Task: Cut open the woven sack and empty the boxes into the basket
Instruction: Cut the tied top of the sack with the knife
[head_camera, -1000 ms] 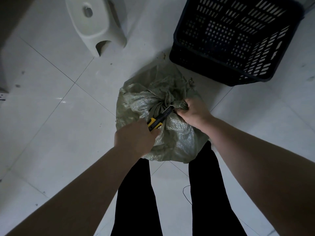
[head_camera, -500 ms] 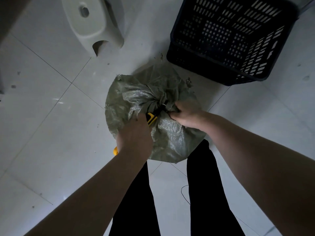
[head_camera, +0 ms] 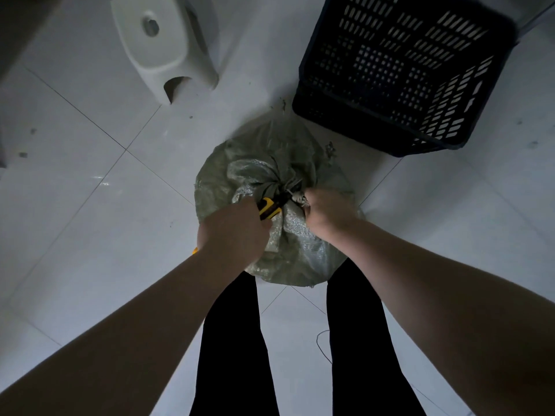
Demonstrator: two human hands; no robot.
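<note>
A grey-green woven sack [head_camera: 294,235] stands on the tiled floor between my legs, its mouth bunched and tied at the top. My left hand [head_camera: 232,232] grips a yellow and black utility knife [head_camera: 268,208], whose tip points into the tied neck; the blade itself is hidden in the folds. My right hand [head_camera: 326,210] grips the bunched neck of the sack just right of the knife. A dark plastic basket [head_camera: 399,70] with slotted walls sits on the floor behind the sack to the right, with nothing visible inside. The boxes are hidden within the sack.
A white plastic stool [head_camera: 163,46] stands at the back left. My two dark trouser legs [head_camera: 231,340] frame the near side of the sack. A thin thread [head_camera: 322,346] lies on the light floor tiles by my right leg.
The knife went from lying along the neck of the sack to pushing deeper into the tied knot. My right hand kept its hold on the neck while the sack's top shifted slightly.
</note>
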